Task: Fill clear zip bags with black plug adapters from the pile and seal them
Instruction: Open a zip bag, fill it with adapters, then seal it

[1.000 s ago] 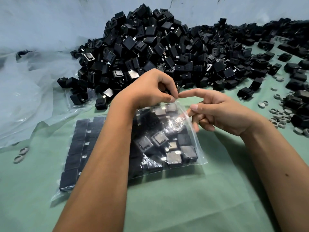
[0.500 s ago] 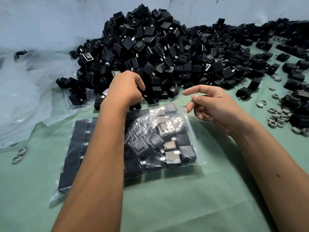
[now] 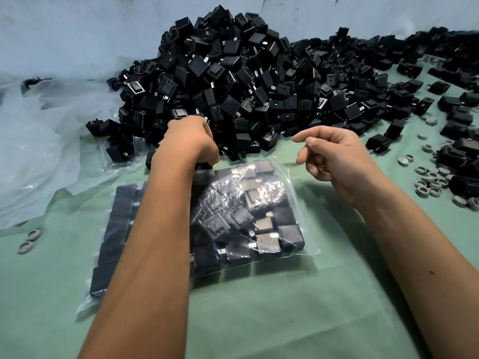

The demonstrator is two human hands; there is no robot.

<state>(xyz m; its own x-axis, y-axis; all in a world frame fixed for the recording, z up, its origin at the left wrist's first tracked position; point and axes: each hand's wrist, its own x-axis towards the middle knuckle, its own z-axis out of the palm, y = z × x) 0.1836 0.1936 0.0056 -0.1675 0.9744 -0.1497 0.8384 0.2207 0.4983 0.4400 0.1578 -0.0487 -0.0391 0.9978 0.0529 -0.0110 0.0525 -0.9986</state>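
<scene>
Sealing step, apparently. Filled zip bag flat on near cloth, pile beyond. Left hand curled at bag's far-left edge; grip unclear. Right hand loose, empty. Next: checking seal along top.

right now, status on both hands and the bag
Left hand curled at the near edge of the adapter pile, grip contents hidden. Right hand loose, holding nothing. Filled zip bag flat on the green cloth. Nothing blocking.

Filled bag in front of adapter pile, rings to right.
</scene>
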